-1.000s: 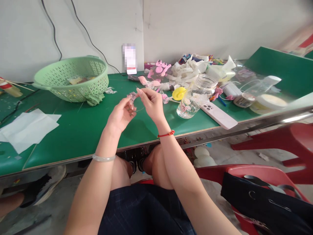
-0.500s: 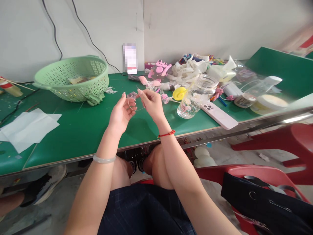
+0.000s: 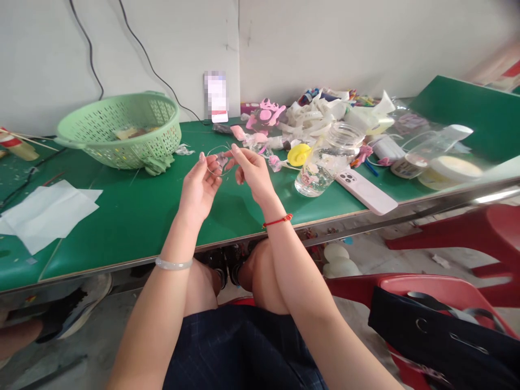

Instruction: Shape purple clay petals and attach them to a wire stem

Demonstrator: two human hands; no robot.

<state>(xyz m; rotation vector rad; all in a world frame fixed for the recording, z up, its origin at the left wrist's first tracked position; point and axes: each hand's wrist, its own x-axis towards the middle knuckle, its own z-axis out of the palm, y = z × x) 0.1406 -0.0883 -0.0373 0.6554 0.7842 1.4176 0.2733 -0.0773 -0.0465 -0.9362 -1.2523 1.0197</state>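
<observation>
My left hand (image 3: 199, 187) and my right hand (image 3: 252, 176) are raised above the green work table, fingertips close together. Between them is a thin wire loop (image 3: 217, 161) with a small translucent, pale pink piece of film (image 3: 222, 160) at its middle. My right fingers pinch the loop's right side. My left fingertips hold its left side, though the exact grip is hard to see. A jade bangle circles my left wrist, and a red string circles my right.
On the green table are a light green plastic basket (image 3: 122, 132), white paper sheets (image 3: 46, 215), a glass jar (image 3: 327, 160), a phone in a pink case (image 3: 365, 190), and a heap of pink and white craft pieces (image 3: 309, 122). Red plastic stools and a black bag (image 3: 441, 338) stand at lower right.
The wire loop now shows as a wider, more upright ring. My left hand has shifted slightly left and my right fingers have moved a little up and right.
</observation>
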